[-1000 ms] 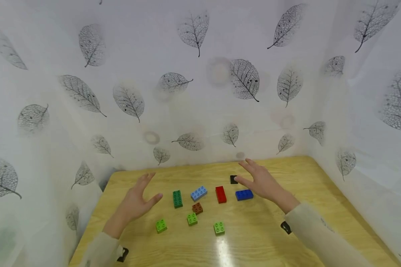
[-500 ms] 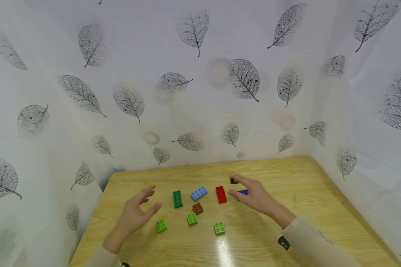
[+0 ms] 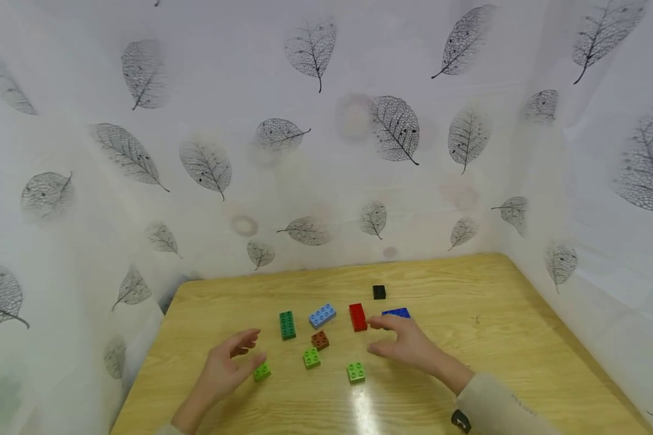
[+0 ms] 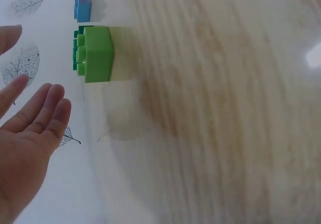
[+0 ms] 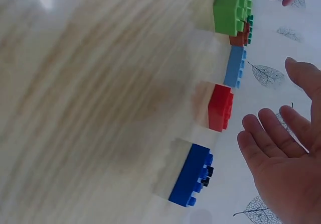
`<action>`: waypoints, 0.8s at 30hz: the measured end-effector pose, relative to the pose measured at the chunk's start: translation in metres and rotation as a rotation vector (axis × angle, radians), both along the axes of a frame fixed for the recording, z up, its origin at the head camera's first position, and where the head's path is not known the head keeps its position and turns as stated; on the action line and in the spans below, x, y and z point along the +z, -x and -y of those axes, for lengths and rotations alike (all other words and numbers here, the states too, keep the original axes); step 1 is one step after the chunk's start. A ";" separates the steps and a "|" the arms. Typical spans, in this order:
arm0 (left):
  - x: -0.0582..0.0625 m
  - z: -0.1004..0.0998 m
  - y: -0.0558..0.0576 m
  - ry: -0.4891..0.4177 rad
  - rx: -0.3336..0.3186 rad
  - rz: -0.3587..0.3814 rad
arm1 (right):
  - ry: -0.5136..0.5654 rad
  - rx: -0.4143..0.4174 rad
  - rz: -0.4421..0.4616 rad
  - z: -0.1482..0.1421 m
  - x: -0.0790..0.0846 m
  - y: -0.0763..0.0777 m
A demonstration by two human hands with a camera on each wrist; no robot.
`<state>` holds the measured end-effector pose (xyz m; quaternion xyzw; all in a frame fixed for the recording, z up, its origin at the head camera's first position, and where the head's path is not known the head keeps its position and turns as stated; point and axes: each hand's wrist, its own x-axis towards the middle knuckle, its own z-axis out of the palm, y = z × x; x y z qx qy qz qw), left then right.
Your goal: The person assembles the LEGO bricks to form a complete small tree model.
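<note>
My left hand (image 3: 225, 368) hovers by the left lime green brick (image 3: 262, 371), its thumb overlapping that brick in the head view. Its fingers are loosely bent with nothing between them; in the left wrist view the lime brick (image 4: 99, 54) stands beyond the fingertips. My right hand (image 3: 408, 344) is held above the table, fingers relaxed, holding nothing. It partly covers the dark blue brick (image 3: 396, 312) in the head view, with its fingertips just right of the red brick (image 3: 358, 317). The right wrist view shows the red brick (image 5: 219, 107) and the blue brick (image 5: 190, 175) beside that hand.
On the wooden table (image 3: 446, 284) also lie a dark green brick (image 3: 287, 325), a light blue brick (image 3: 322, 315), a brown brick (image 3: 320, 339), two more lime bricks (image 3: 312, 357) and a small black brick (image 3: 378, 292). A leaf-print curtain (image 3: 326, 181) surrounds the table.
Both hands have come lower and nearer the front edge. The right hand has moved left and uncovered the black brick, and the left thumb now overlaps the lime brick.
</note>
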<state>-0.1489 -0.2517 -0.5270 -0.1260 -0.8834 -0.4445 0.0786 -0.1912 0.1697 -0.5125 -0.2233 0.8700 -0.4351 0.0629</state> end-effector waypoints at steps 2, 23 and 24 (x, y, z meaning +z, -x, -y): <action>-0.002 0.001 -0.002 -0.009 -0.003 0.011 | -0.001 0.011 0.013 0.001 -0.005 -0.002; -0.024 0.009 -0.010 -0.039 0.091 0.241 | -0.130 0.137 0.044 0.009 -0.026 -0.016; -0.024 0.010 -0.009 -0.038 0.089 0.250 | -0.134 0.139 0.041 0.009 -0.026 -0.016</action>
